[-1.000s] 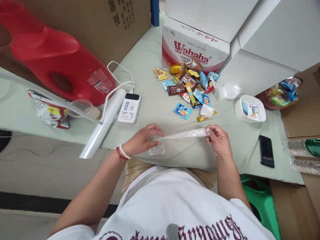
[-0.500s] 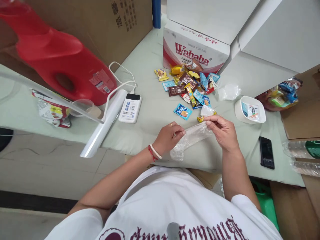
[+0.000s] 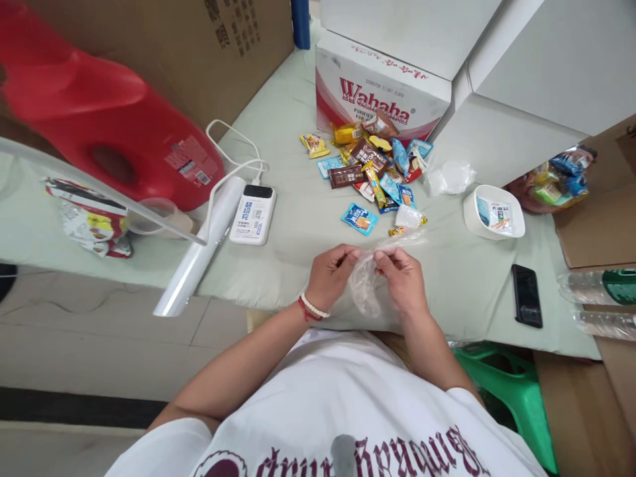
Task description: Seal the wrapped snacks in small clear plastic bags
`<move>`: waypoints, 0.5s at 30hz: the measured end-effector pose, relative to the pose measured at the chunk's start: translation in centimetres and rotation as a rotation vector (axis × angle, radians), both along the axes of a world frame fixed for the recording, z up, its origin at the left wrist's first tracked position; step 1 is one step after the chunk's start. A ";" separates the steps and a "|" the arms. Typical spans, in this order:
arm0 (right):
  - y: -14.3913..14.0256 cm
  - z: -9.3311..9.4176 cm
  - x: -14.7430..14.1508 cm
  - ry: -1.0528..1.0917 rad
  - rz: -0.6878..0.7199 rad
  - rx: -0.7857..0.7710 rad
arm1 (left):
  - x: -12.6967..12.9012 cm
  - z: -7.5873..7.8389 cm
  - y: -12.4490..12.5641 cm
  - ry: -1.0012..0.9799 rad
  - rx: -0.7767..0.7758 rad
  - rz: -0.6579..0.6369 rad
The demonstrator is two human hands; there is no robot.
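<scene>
A clear, thin plastic bag [image 3: 366, 286] hangs crumpled between my two hands near the table's front edge. My left hand [image 3: 334, 273] pinches its upper edge between thumb and fingers. Close beside it, my right hand [image 3: 401, 273] pinches the same edge, and a loose part of the plastic trails past those fingers. Just beyond lies a heap of small wrapped snacks [image 3: 370, 156], with one blue snack packet [image 3: 360, 218] apart from it. A crumpled white plastic piece [image 3: 410, 216] rests on a yellow wrapper behind the bag.
A Wahaha carton [image 3: 382, 93] backs the snack heap. To the right are a white bowl [image 3: 472, 222] with packets and a black phone [image 3: 527, 296]. Leftward stand a white power bank [image 3: 253, 215] with a cable, a shiny roll [image 3: 199, 255] and a large red jug [image 3: 149, 112].
My right hand has moved left, close to my left hand. The plastic bag, stretched between them before, now bunches and hangs down. The view has shifted slightly.
</scene>
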State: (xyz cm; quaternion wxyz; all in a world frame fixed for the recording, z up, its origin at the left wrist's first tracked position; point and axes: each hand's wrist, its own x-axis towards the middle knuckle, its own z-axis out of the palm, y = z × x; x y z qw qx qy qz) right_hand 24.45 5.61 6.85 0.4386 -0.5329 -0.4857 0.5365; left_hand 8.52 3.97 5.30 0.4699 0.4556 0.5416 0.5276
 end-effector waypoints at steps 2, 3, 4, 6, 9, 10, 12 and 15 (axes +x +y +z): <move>0.8 0.2 0.9 0.027 0.035 -0.054 | -1.2 -0.4 0.3 -0.148 -0.085 0.050; 1.1 0.4 1.6 0.037 0.066 -0.093 | -2.0 -0.7 0.5 -0.204 -0.117 0.075; 1.3 0.5 2.2 0.048 0.091 -0.135 | -2.7 -0.8 0.6 -0.236 -0.135 0.103; 1.4 0.6 3.1 0.065 0.103 -0.194 | -3.6 -0.9 0.5 -0.218 -0.133 0.142; 1.3 0.3 2.9 0.023 0.104 -0.194 | -2.9 -0.2 0.0 -0.085 -0.072 0.076; 1.2 0.2 2.5 -0.006 0.124 -0.180 | -2.3 0.0 -0.2 -0.042 -0.048 0.021; 1.0 -0.1 1.5 -0.063 0.169 -0.153 | -0.9 0.4 -0.4 0.019 -0.016 -0.067; 1.0 0.0 0.7 -0.108 0.186 -0.135 | 0.1 0.1 -0.2 -0.044 -0.037 -0.073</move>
